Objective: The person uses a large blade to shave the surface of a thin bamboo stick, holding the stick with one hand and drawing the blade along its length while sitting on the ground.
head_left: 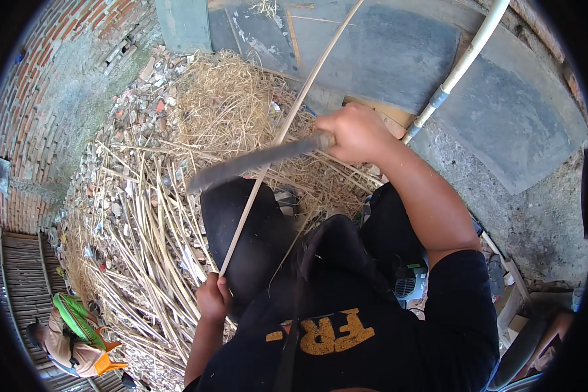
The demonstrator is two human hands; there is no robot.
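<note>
A long, pale bamboo strip (pixel 298 98) slants from my lap up past the far edge of the pile. Its near end is gripped in my left hand (pixel 213 297), fingers closed round it beside my knee. My right hand (pixel 358 132) is closed on the handle of a machete (pixel 261 161), held out in front of me. The dark, broad blade points left and crosses over the strip, just beyond my knee. Whether the edge touches the strip I cannot tell.
Many split strips (pixel 157 242) lie on rubble to my left. Beyond my knees is a heap of shavings (pixel 225 98). Grey panels (pixel 385 52) and a white pipe (pixel 464 59) stand ahead and right. Another person (pixel 72 333) sits far left. A small device (pixel 410 282) is by my right side.
</note>
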